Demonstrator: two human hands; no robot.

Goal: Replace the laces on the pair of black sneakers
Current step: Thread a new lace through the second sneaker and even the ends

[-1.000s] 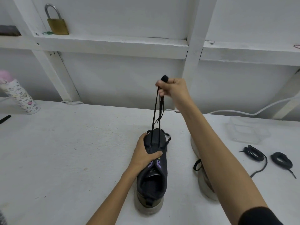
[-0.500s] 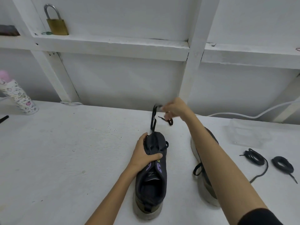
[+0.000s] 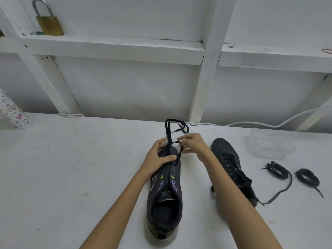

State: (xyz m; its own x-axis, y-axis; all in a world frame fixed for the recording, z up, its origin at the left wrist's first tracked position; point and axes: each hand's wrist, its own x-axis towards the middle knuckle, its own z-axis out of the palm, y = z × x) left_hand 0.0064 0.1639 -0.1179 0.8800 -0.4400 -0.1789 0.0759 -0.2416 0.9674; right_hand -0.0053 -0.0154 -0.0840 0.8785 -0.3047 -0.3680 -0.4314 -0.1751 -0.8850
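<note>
Black sneaker (image 3: 165, 200): centre of the white table (image 3: 71, 168), toe pointing away. Left hand (image 3: 158, 157): wrapped round its toe end, thumb across the top. Right hand (image 3: 193, 143): pinches the lace (image 3: 168, 130) by the front eyelets; the lace loops past the toe. Second sneaker (image 3: 233, 164): to the right, laced. Coiled laces (image 3: 276, 170): further right.

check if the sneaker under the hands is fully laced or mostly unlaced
Mostly unlaced. On the sneaker, the lace passes only through the toe-end eyelets; holes nearer the tongue are bare.
</note>
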